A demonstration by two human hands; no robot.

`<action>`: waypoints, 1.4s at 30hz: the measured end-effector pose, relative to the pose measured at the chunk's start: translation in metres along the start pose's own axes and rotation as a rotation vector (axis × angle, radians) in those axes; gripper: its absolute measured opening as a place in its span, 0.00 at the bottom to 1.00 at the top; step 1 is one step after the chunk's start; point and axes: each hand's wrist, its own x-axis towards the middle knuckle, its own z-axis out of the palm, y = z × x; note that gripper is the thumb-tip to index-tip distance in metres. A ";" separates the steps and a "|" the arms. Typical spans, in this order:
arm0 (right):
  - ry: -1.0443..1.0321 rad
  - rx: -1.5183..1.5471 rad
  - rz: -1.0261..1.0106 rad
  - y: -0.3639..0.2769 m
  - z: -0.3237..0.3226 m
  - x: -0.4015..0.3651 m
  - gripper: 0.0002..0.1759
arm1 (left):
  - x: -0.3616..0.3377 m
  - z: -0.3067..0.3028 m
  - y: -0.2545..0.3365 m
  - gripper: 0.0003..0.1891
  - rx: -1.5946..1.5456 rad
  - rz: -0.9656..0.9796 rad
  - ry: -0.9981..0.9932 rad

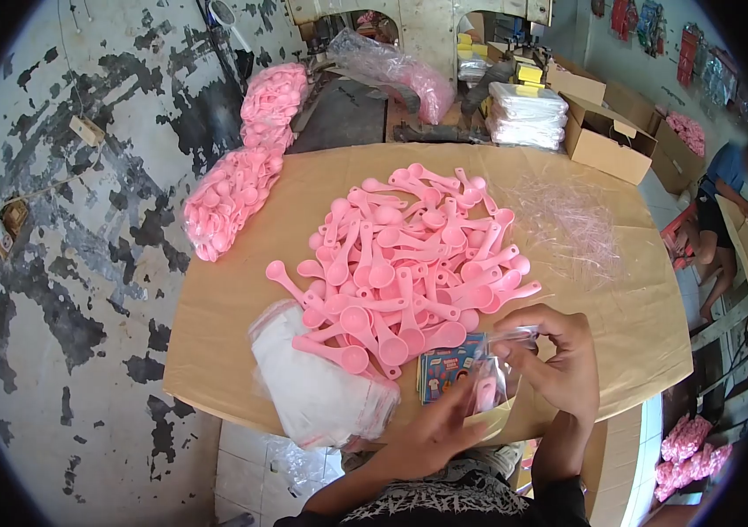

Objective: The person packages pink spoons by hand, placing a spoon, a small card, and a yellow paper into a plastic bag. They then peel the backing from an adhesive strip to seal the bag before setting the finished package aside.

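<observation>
At the table's near edge, my left hand (431, 436) rests its fingers against the lower part of a small clear plastic bag (498, 373). A pink spoon (485, 393) shows inside the bag. My right hand (558, 360) pinches the top of the same bag between thumb and fingers. Just left of the bag lie printed cards (446, 362), partly covered by it. Beyond my hands spreads a large heap of pink measuring spoons (418, 255). A stack of clear, flat bags (312, 382) sits left of my left hand, under some spoons at its upper edge.
The brown-covered table (216, 342) has packed pink spoons (233, 198) at its left edge and loose clear strands (571, 224) at right. Cardboard boxes (607, 140) and stacked plastic packs (527, 114) stand behind. Another person (725, 180) sits at far right.
</observation>
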 end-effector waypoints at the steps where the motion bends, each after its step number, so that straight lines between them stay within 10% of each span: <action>1: -0.042 -0.046 0.024 -0.001 0.001 0.001 0.14 | 0.001 -0.003 0.002 0.24 0.077 0.031 0.099; 6: 0.181 -0.448 -0.333 0.003 0.011 0.008 0.13 | 0.019 -0.016 -0.006 0.18 0.239 0.223 0.332; 14: -0.059 -0.722 -0.442 0.008 0.001 0.015 0.10 | 0.024 -0.007 0.002 0.24 0.436 0.238 0.311; 25: -0.236 -0.840 -0.579 0.021 -0.011 0.019 0.09 | 0.019 -0.002 0.017 0.28 0.715 -0.104 0.207; 28: -0.107 -0.775 -0.533 0.028 -0.010 0.020 0.10 | 0.022 -0.002 0.031 0.28 0.851 -0.189 0.129; 34: -0.071 -0.042 -0.281 0.014 -0.067 0.015 0.10 | 0.019 0.001 0.008 0.20 -0.021 0.086 0.224; 37: -0.494 0.569 -0.313 0.052 -0.116 0.017 0.09 | 0.022 -0.008 0.002 0.19 -0.045 0.101 0.244; 40: -0.106 -0.778 -0.136 0.094 -0.123 0.019 0.11 | 0.025 -0.015 -0.008 0.19 -0.024 0.216 0.290; 42: 0.235 -0.645 0.021 0.097 -0.121 0.014 0.13 | 0.023 -0.018 -0.011 0.19 0.003 0.242 0.311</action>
